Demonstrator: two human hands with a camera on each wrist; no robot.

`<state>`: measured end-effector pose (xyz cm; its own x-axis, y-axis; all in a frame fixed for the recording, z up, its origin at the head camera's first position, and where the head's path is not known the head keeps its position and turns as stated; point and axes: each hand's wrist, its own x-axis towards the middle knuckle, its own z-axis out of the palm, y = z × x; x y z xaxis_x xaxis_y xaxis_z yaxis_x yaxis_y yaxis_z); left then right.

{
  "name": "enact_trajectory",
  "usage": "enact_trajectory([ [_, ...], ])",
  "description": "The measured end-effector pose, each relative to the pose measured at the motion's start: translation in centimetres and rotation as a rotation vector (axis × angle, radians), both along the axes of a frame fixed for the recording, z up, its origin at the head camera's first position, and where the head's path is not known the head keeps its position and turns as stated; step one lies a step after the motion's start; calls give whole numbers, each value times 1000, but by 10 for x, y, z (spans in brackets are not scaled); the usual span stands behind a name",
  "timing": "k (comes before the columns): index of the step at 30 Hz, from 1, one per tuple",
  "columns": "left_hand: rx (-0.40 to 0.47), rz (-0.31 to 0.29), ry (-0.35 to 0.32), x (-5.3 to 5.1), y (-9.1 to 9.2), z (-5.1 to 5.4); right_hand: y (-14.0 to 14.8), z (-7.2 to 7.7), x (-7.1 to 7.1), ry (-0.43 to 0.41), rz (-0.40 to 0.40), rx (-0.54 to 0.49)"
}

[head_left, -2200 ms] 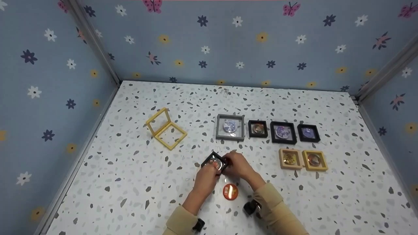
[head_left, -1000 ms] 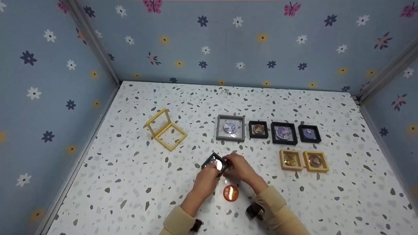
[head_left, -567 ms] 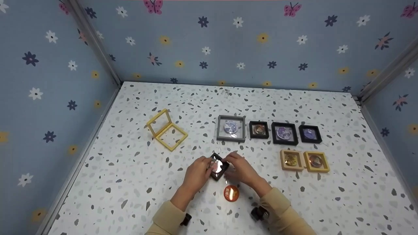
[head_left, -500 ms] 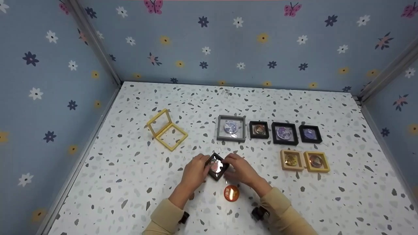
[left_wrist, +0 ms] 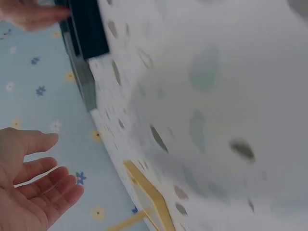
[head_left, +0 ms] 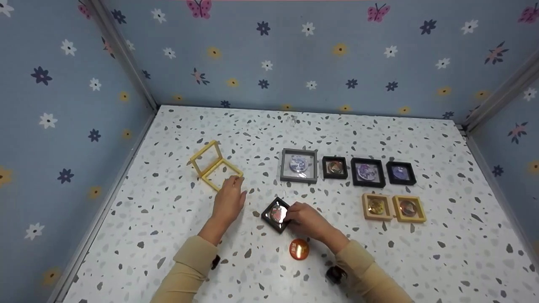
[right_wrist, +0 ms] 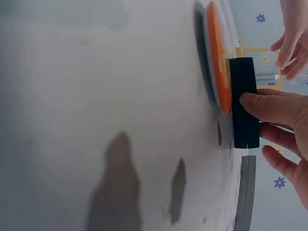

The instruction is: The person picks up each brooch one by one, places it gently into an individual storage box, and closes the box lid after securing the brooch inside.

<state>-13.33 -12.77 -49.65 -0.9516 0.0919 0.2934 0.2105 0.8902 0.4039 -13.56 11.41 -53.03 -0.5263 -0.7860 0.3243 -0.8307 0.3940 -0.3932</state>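
Observation:
A black square display frame (head_left: pixel 273 219) with a round badge inside lies closed on the table, turned cornerwise. My right hand (head_left: pixel 309 221) grips its right corner; in the right wrist view the thumb (right_wrist: pixel 264 107) presses on the black side wall. My left hand (head_left: pixel 229 200) is over the near corner of a yellow frame (head_left: pixel 210 182), which stands hinged apart with its lid raised. In the left wrist view the left hand (left_wrist: pixel 38 183) has loose, spread fingers and holds nothing. An orange-red round badge (head_left: pixel 299 249) lies just in front of the black frame.
Behind, a grey frame (head_left: pixel 283 166) and black frames (head_left: pixel 354 172) stand in a row, each with a badge. A beige frame (head_left: pixel 365 208) and a small yellow frame (head_left: pixel 422 215) sit at the right. Flower-patterned walls (head_left: pixel 286 63) enclose the speckled table (head_left: pixel 139 235).
My left hand has let go of the black frame and moved left and away to the hinged yellow frame. My right hand stays at the black frame's right corner.

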Motion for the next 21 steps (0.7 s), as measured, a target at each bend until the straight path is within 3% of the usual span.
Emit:
enact_trajectory([
  [12,-162,109,65,-33,-47,10,6,-2,-2,21,-17,-2],
  [17,-218,176,11,-46,-63,14,12,-3,-2,20,-51,9],
  [21,-203,211,-41,-54,-74,16,17,-4,-2,5,-80,18],
])
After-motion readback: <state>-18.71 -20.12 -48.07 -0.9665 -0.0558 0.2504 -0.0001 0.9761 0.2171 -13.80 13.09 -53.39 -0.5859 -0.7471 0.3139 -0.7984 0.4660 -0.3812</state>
